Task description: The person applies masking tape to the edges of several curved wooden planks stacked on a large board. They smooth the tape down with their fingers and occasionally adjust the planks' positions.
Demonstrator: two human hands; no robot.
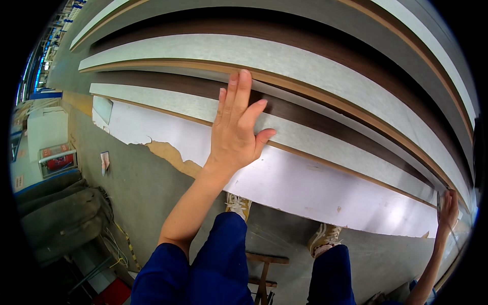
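My left hand (236,126) lies flat with fingers spread over long boards, its fingertips at the brown edge of a white-faced board (183,45). Beneath its palm and thumb is a lower white-faced board (328,143), with a dark brown wood-grain face (305,110) between the two. At the far right end of these boards is my right hand (449,209), its fingers bent near the board edge. A thin greyish strip shows beside those fingers; whether it is held is unclear. A white sheet with a torn edge (297,183) lies under the boards, nearest my feet.
More boards (411,30) lie beyond. A wooden stool (267,261) stands between my legs. To the left are a glass-fronted case with a red object inside (58,161), dark fabric (68,217), cables (116,248) and a paper scrap (105,163) on the grey floor (133,190).
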